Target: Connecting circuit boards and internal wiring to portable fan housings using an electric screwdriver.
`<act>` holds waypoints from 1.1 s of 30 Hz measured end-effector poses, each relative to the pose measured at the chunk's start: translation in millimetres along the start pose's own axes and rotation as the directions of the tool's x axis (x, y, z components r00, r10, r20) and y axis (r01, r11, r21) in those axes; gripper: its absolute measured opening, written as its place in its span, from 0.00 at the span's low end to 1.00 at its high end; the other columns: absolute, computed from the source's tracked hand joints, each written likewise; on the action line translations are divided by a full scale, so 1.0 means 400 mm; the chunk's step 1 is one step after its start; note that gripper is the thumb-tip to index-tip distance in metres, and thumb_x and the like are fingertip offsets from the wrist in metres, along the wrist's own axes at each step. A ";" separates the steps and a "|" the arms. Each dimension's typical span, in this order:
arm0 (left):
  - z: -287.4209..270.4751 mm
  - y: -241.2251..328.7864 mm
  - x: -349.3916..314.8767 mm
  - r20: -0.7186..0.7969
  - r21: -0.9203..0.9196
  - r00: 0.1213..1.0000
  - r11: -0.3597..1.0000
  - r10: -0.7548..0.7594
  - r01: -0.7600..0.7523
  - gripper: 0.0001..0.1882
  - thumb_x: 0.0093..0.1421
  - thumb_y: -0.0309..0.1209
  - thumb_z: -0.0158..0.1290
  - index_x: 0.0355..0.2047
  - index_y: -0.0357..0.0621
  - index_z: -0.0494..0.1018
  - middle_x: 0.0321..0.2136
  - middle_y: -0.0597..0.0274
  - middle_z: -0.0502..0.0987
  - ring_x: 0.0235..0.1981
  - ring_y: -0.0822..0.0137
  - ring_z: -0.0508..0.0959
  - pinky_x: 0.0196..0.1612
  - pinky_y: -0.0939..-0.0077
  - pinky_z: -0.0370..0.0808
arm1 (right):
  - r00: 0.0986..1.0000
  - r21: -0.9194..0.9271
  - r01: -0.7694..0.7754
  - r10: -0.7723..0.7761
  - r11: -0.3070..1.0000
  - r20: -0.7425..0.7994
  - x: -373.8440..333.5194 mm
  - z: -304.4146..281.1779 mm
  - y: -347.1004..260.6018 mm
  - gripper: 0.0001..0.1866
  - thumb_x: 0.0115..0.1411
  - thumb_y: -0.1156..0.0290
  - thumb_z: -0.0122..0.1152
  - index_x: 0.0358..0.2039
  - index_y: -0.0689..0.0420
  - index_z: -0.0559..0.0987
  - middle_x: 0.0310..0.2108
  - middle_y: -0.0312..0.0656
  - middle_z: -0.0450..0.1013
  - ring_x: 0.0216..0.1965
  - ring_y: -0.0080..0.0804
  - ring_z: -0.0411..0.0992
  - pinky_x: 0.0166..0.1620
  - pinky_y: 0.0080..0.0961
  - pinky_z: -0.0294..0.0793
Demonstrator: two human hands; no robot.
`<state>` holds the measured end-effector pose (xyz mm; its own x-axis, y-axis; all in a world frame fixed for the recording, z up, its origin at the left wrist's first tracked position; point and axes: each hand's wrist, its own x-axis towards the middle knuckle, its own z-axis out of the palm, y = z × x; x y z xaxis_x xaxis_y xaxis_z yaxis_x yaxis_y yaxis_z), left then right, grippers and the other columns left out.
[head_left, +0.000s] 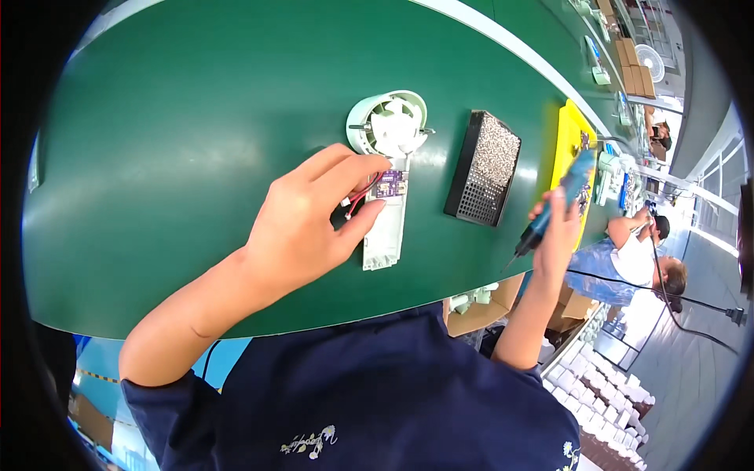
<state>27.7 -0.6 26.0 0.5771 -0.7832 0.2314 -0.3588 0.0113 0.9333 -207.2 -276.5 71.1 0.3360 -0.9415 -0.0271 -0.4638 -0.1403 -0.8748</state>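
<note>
On pale fan housing [383, 245] | purple circuit board [389, 185] | between left fingers [360, 167]

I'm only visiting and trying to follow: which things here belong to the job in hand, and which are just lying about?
Likely in the job:
pale green fan body
purple circuit board, at the left grip
blue power screwdriver, in the right grip
black tray of small metal pieces

Seemingly just about:
white fan
cardboard boxes beyond
</note>
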 end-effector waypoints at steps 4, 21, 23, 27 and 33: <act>0.000 -0.009 -0.018 -0.007 -0.017 1.000 1.000 -0.024 0.024 0.19 0.54 0.15 0.64 0.47 0.37 0.77 0.30 0.58 0.77 0.30 0.66 0.80 0.41 0.73 0.84 | 0.975 -0.411 0.221 -0.216 0.885 0.060 -0.022 -0.002 0.092 0.19 0.71 0.62 0.61 0.54 0.64 0.76 0.38 0.37 0.74 0.34 0.25 0.73 0.43 0.26 0.75; -0.041 -0.012 0.002 0.132 -0.139 0.990 0.990 0.053 -0.034 0.29 0.51 0.18 0.62 0.55 0.42 0.71 0.41 0.53 0.75 0.39 0.54 0.80 0.41 0.64 0.81 | 0.062 0.305 0.850 -0.655 0.430 0.753 -0.118 0.369 -0.211 0.15 0.48 0.83 0.72 0.38 0.60 0.83 0.39 0.41 0.81 0.34 0.37 0.82 0.33 0.27 0.82; -0.048 -0.006 -0.001 0.176 -0.128 0.983 0.991 0.052 -0.030 0.30 0.51 0.19 0.62 0.56 0.42 0.70 0.44 0.53 0.73 0.39 0.52 0.80 0.42 0.62 0.81 | -0.009 0.337 0.857 -0.643 0.390 0.766 -0.113 0.374 -0.211 0.15 0.47 0.83 0.72 0.37 0.60 0.83 0.38 0.42 0.81 0.33 0.36 0.82 0.32 0.26 0.81; -0.030 -0.010 -0.007 0.068 -0.136 0.994 0.988 0.088 -0.078 0.32 0.48 0.16 0.65 0.56 0.38 0.72 0.43 0.53 0.75 0.37 0.57 0.80 0.41 0.69 0.81 | 0.101 0.335 0.849 -0.747 0.409 0.657 -0.119 0.379 -0.193 0.14 0.48 0.83 0.73 0.37 0.60 0.83 0.38 0.42 0.81 0.28 0.32 0.80 0.28 0.23 0.78; -0.034 -0.023 -0.012 -0.095 0.045 0.954 0.959 0.283 -0.279 0.19 0.48 0.15 0.68 0.42 0.37 0.81 0.39 0.55 0.75 0.32 0.66 0.79 0.32 0.75 0.77 | 0.379 0.333 0.602 -0.626 0.726 0.681 -0.130 0.355 -0.172 0.10 0.58 0.85 0.68 0.39 0.63 0.81 0.38 0.44 0.82 0.24 0.16 0.71 0.24 0.14 0.67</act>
<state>38.2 11.4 19.9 0.5195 -0.6850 0.5108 -0.5387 0.2015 0.8181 -76.4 -174.3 64.0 0.9763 -0.0598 0.2080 0.1383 -0.5668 -0.8122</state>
